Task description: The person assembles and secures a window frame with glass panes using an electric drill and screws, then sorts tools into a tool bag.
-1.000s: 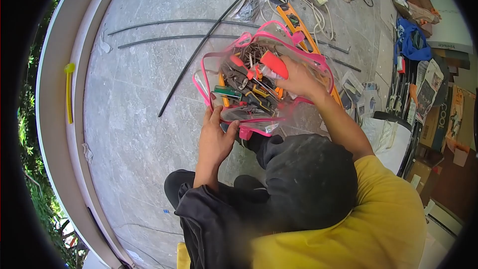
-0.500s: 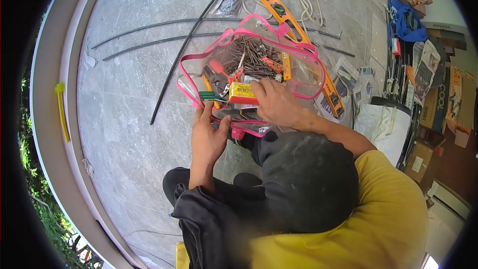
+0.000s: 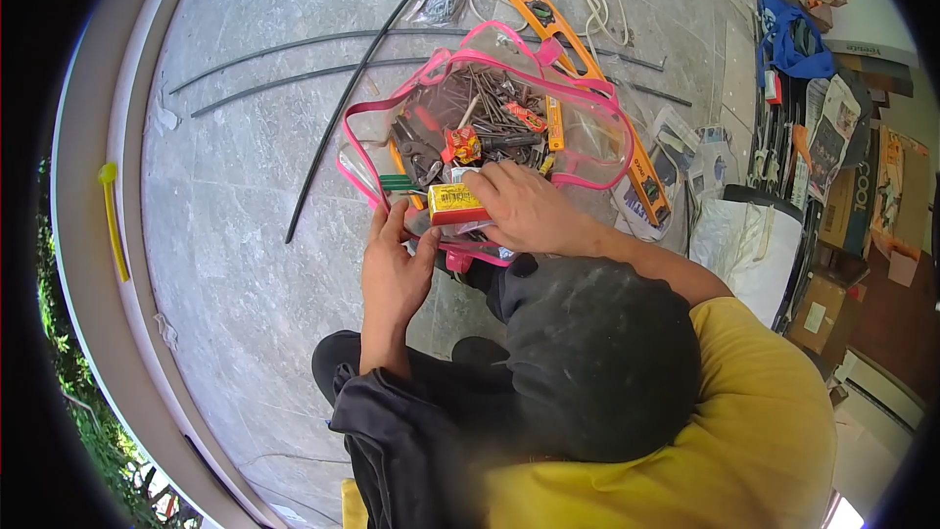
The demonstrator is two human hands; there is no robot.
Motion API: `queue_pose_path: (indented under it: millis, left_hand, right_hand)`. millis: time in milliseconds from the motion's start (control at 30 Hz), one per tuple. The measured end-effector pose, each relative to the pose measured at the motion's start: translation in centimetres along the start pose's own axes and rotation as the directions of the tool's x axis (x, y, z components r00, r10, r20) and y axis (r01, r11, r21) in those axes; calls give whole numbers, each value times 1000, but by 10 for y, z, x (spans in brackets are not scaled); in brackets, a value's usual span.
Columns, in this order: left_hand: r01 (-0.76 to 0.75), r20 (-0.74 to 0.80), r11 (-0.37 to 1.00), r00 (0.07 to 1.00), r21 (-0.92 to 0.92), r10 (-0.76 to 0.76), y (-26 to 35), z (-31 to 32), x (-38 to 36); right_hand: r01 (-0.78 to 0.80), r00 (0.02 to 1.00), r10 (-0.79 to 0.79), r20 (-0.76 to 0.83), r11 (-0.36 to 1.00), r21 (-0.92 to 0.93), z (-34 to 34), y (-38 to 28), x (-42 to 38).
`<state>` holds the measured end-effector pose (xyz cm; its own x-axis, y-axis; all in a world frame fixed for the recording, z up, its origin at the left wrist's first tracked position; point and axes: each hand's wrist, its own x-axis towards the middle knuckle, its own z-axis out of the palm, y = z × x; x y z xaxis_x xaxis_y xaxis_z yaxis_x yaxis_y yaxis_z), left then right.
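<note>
A clear bag with pink trim (image 3: pixel 627 132) lies open on the floor, full of long screws or nails (image 3: pixel 504 103) and tools. My right hand (image 3: pixel 529 211) grips a small yellow and red box (image 3: pixel 455 204) at the bag's near side. My left hand (image 3: pixel 397 269) rests at the near left rim, its thumb and fingers apart, beside a green-handled tool (image 3: pixel 397 182). In the bag are a red and yellow packet (image 3: pixel 461 145), an orange packet (image 3: pixel 526 118) and dark pliers-like tools (image 3: pixel 419 152). The left fingertips partly overlap the rim.
An orange spirit level (image 3: pixel 553 24) lies past the bag, near white cables (image 3: pixel 607 5). Black rods (image 3: pixel 323 167) cross the grey floor. Newspapers (image 3: pixel 676 142), a blue bag (image 3: pixel 798 39) and cardboard boxes (image 3: pixel 822 313) are at right. A head in a black cap and a yellow-shirted shoulder fill the lower view.
The yellow and red box has moved left and slightly down with my right hand. The red and yellow packet shows more fully, and the red handle less. The whole view has shifted slightly.
</note>
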<state>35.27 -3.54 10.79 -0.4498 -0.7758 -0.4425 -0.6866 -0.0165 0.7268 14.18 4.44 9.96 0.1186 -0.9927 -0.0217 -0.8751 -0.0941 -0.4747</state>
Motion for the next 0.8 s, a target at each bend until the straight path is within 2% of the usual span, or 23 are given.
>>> queue_pose_path:
  millis: [100, 167, 233, 267, 300, 333, 367, 433, 467, 533, 567, 633, 700, 767, 800]
  left_hand:
    - [-20, -19, 1000, 1000, 22, 20, -3, 0, -2]
    - [-54, -22, 998, 998, 24, 54, -8, 0, -4]
    - [-92, -22, 995, 995, 31, 92, -13, -1, -6]
    - [-77, -12, 997, 997, 9, 77, -14, 0, -7]
    - [-64, -4, 998, 998, -15, 64, -15, 0, -7]
    - [-67, -7, 998, 998, -16, 67, -13, 0, -7]
    - [-58, -11, 998, 998, -9, 58, -11, -1, -9]
    - [-42, -21, 999, 999, -1, 42, -11, -2, -11]
    - [-29, -30, 1000, 999, -3, 29, -12, -2, -12]
    - [-17, -35, 1000, 999, -6, 17, -12, -2, -13]
    - [-6, -31, 1000, 1000, -20, 6, -11, -2, -13]
    - [7, -25, 999, 1000, -31, -8, -10, -2, -14]
    - [55, 5, 997, 998, -47, -55, -8, -4, -14]
    - [20, -23, 1000, 1000, -17, -21, -13, -2, -13]
    - [-14, -45, 1000, 999, 9, 14, -14, 0, -13]
  right_hand:
    - [91, 995, -87, -39, 989, 112, -6, 12, 3]
    - [-97, 982, 158, -100, 890, 446, -1, 36, 6]
    - [-301, 892, 346, -289, 935, 190, 0, 68, 9]
    - [-301, 891, 346, -292, 935, 190, -1, 80, 14]
    - [-561, 820, 560, -120, 828, 28, -4, 90, 19]
    - [-739, 659, 752, 11, 650, -175, -6, 98, 23]
    - [-738, 661, 750, 11, 652, -175, 1, 106, 21]
    - [-617, 782, 590, -201, 778, -117, 19, 120, 16]
    - [-612, 786, 586, -198, 782, -117, 18, 121, 18]
    - [-635, 773, 633, 44, 770, 63, 15, 126, 19]
    - [-634, 774, 632, 42, 771, 62, 10, 124, 19]
    - [-476, 876, 458, 148, 872, 117, 3, 119, 17]
    - [-470, 877, 443, 185, 871, 141, 1, 114, 16]
    - [-463, 878, 425, 219, 870, 168, -2, 108, 19]
    - [-447, 894, 437, 95, 878, 173, -3, 104, 21]
